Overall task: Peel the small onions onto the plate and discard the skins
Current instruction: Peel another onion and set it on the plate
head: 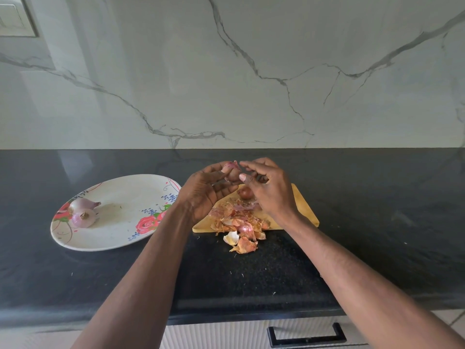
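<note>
I see a small onion (pixel 231 172) held up above the far end of the wooden board (pixel 305 210), cupped in L hand (pixel 206 195), fingers curled round its underside. R hand (pixel 266 190) sits just beside it, thumb and forefinger pinching at a flap of skin near onion's top; other R fingers curled in. Both forearms reach fwd from near edge, wrists raised off the counter (pixel 377 197). One unpeeled brown onion (pixel 245 192) lies on board under the hands. Papery skins (pixel 239 225), orange-pink, curled, piled on board's near corner and spilling onto counter. To the L, well apart, oval floral plate (pixel 120 238) carries two peeled onions (pixel 83 212), glossy purple-white, touching each other. Counter dark speckled stone; wall veined marble.
</note>
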